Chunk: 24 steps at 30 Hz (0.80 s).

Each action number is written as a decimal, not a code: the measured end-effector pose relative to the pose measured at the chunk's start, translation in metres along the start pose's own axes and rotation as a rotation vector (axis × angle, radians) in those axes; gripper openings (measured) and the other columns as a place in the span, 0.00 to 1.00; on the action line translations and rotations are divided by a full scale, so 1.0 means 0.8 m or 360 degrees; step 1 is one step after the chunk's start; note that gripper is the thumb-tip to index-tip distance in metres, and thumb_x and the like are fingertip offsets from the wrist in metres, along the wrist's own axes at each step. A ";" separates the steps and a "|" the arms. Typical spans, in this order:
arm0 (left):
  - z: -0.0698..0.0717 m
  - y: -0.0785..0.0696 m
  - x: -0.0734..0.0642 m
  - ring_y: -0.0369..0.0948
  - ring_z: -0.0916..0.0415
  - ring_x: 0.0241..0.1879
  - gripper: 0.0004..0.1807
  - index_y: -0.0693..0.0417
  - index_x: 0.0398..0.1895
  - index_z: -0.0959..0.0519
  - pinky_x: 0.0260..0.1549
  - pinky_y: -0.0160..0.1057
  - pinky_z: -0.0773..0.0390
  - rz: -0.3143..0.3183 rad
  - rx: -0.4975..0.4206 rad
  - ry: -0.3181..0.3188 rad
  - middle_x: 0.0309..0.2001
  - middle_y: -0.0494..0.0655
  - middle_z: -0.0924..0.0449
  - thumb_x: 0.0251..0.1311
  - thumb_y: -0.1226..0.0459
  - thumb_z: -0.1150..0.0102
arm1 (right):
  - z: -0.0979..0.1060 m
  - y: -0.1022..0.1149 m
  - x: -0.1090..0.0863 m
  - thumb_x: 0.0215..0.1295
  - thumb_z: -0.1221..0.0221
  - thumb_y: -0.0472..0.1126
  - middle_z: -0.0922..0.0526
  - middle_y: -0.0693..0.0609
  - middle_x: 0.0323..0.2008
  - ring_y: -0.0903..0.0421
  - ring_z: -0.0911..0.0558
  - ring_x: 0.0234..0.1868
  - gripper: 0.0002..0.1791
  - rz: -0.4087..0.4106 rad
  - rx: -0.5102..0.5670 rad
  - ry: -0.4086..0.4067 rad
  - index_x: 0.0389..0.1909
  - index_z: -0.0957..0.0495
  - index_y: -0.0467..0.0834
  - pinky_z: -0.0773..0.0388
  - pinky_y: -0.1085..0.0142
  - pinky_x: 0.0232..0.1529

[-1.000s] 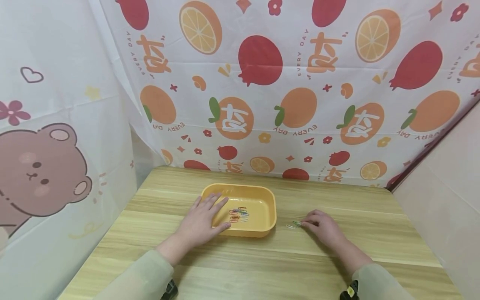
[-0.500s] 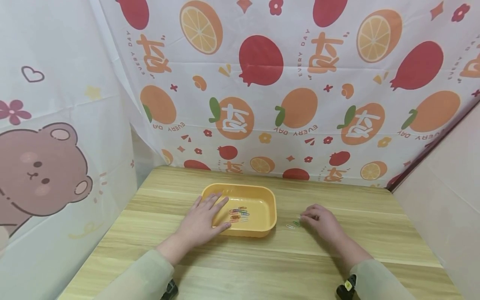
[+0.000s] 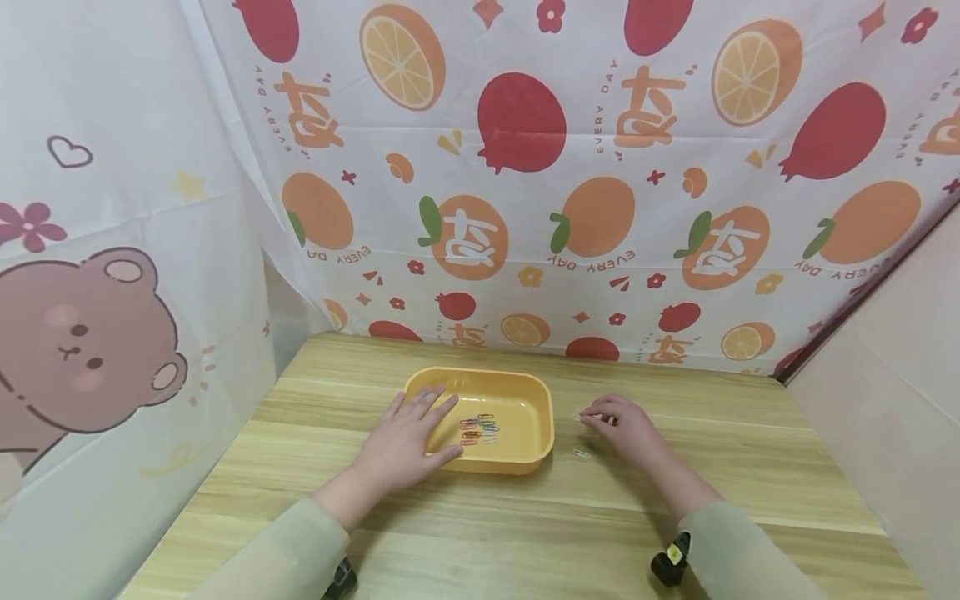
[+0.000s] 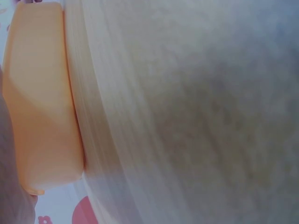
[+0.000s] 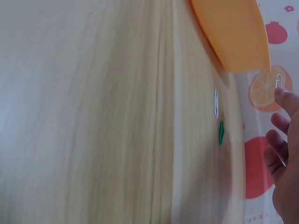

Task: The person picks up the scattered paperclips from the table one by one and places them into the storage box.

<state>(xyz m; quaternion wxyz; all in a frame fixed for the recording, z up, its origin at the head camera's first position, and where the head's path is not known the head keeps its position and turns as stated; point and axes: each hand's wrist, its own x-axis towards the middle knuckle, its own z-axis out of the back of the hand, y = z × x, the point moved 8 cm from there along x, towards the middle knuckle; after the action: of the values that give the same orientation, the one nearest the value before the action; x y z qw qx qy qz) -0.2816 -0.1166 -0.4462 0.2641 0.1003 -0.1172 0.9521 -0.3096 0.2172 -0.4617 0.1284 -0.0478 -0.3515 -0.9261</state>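
Note:
My left hand (image 3: pixel 405 437) rests over the left side of a yellow plastic basin (image 3: pixel 517 467), fingers spread and straight across its rim. Inside the basin lie several coloured paper clips (image 3: pixel 470 435). To the right of it, raised off the table, my right hand (image 3: pixel 626 429) pinches a white paper clip (image 5: pixel 279 80) between thumb and forefinger, the other fingers curled. Below that hand, another white paper clip (image 5: pixel 216 103) and a green paper clip (image 5: pixel 221 133) lie on the table, the green one mostly in shadow in the head view.
The wooden table (image 3: pixel 480 533) reaches back to a fruit-print cloth (image 3: pixel 525 200) hung as a wall. A bear-print cloth (image 3: pixel 82 350) hangs at the left, and a pale panel (image 3: pixel 892 392) bounds the right side.
My right hand has lifted a white paper clip off the table and moved left and away from me, nearer the basin. My left hand has stayed in place.

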 end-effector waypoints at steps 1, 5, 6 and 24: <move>0.000 0.000 0.000 0.52 0.47 0.75 0.44 0.43 0.76 0.37 0.72 0.61 0.53 -0.0005 0.0005 -0.0002 0.75 0.50 0.42 0.60 0.35 0.44 | -0.002 0.004 0.003 0.65 0.35 0.46 0.19 0.58 0.39 0.60 0.24 0.36 0.06 0.0015 0.0014 -0.0002 0.38 0.12 0.50 0.23 0.67 0.35; -0.003 0.002 -0.001 0.51 0.48 0.75 0.43 0.41 0.76 0.38 0.72 0.60 0.54 -0.0002 0.0006 0.0013 0.76 0.50 0.43 0.61 0.34 0.45 | -0.009 0.022 0.013 0.65 0.35 0.47 0.19 0.59 0.39 0.60 0.24 0.36 0.06 0.0050 0.0064 -0.0016 0.38 0.12 0.50 0.23 0.67 0.35; -0.003 0.002 -0.001 0.51 0.48 0.75 0.43 0.41 0.76 0.39 0.72 0.60 0.54 -0.0003 0.0007 0.0016 0.76 0.49 0.43 0.61 0.34 0.46 | -0.011 0.027 0.016 0.65 0.35 0.47 0.19 0.59 0.38 0.60 0.24 0.35 0.06 0.0051 0.0080 -0.0019 0.38 0.12 0.51 0.23 0.67 0.35; -0.004 0.000 -0.001 0.51 0.50 0.76 0.42 0.40 0.77 0.40 0.72 0.61 0.53 -0.0005 0.0037 0.0046 0.77 0.48 0.45 0.62 0.34 0.48 | -0.048 0.099 0.052 0.64 0.33 0.47 0.18 0.60 0.37 0.59 0.23 0.36 0.04 0.0075 0.0223 -0.0018 0.36 0.12 0.54 0.22 0.66 0.36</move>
<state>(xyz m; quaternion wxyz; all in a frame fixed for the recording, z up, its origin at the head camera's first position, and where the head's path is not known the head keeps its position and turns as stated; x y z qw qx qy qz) -0.2817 -0.1163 -0.4491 0.2661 0.0897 -0.1021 0.9543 -0.3281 0.1259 -0.4322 0.1511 -0.0523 -0.4150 -0.8957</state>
